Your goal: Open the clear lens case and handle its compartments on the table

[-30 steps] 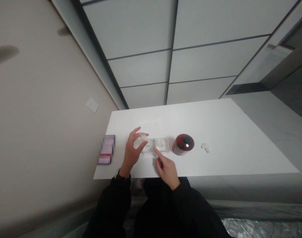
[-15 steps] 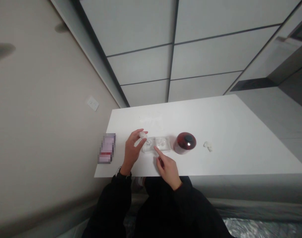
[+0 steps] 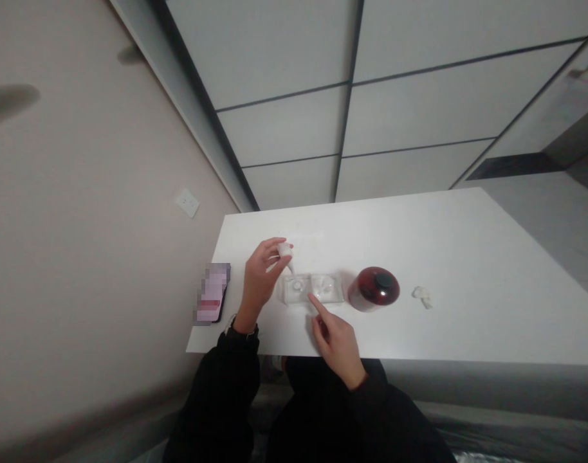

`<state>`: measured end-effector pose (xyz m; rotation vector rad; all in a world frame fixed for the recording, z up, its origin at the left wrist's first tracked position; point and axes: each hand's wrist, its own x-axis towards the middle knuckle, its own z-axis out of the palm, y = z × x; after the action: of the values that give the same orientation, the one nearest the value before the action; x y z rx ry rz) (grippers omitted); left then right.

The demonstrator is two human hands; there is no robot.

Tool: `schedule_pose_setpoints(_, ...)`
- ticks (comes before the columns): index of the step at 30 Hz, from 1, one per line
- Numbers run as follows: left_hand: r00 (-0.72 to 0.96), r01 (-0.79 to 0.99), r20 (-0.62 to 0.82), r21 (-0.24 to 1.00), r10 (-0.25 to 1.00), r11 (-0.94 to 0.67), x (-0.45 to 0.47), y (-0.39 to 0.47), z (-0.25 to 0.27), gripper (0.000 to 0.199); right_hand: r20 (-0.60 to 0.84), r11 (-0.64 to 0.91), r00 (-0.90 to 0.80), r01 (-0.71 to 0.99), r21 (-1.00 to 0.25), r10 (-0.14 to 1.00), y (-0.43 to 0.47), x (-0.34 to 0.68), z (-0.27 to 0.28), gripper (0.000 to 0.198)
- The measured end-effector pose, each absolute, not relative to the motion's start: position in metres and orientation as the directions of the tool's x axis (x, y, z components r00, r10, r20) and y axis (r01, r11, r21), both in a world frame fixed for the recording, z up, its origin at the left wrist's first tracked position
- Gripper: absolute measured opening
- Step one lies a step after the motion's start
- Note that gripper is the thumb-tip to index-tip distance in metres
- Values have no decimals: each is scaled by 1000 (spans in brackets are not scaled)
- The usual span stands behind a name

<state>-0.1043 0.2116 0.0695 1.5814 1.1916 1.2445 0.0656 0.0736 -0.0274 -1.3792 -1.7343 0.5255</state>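
Observation:
My left hand (image 3: 259, 283) pinches a small white dropper-like bottle (image 3: 285, 249) between thumb and fingers, held just above the left well of a clear plastic two-well case (image 3: 313, 289). My right hand (image 3: 336, 337) rests on the white table (image 3: 468, 270) with its forefinger stretched out, the tip touching the case's near edge. A dark red round bottle with a black cap (image 3: 374, 289) stands just right of the case.
A phone (image 3: 212, 293) lies near the table's left edge, partly over it. A small crumpled white piece (image 3: 422, 296) sits right of the red bottle. A beige wall with a socket (image 3: 188, 203) runs along the left.
My left hand has lifted the small white bottle up and slightly away from the case. The right forefinger stays on the case's edge. The camera view has shifted a little.

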Motion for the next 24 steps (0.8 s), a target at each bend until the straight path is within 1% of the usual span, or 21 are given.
schedule_pose_setpoints(1, 44, 269, 242, 931, 969, -245, -103, 225, 69, 37, 353, 310, -43, 588, -747, 935, 74, 65, -27, 50)
schedule_pose_setpoints(2, 0, 380, 233, 900, 973, -215, -101, 240, 68, 35, 355, 308, -40, 592, -745, 934, 74, 65, -26, 49)
schedule_pose_setpoints(3, -21, 519, 200, 839, 980, -160, -98, 256, 65, 33, 356, 305, -34, 594, -744, 934, 74, 65, -26, 49)
schedule_pose_setpoints(6, 3, 639, 124, 763, 992, -98, -87, 294, 49, 21, 356, 301, -29, 598, -743, 934, 74, 65, -24, 49)
schedule_pose_setpoints(9, 29, 735, 90, 673, 996, -83, -76, 313, 30, 18, 365, 312, -34, 594, -741, 930, 74, 64, -23, 49)
schedule_pose_setpoints(16, 75, 866, 67, 490, 995, -98, -66, 317, 14, 24, 372, 314, -29, 599, -737, 928, 76, 64, -22, 49)
schedule_pose_setpoints(20, 94, 901, 75, 418, 993, -117, -66, 316, 15, 29, 372, 315, -28, 594, -740, 928, 75, 64, -21, 48)
schedule_pose_setpoints(24, 103, 920, 92, 369, 990, -130, -68, 312, 17, 41, 379, 324, -32, 586, -743, 925, 75, 64, -21, 48)
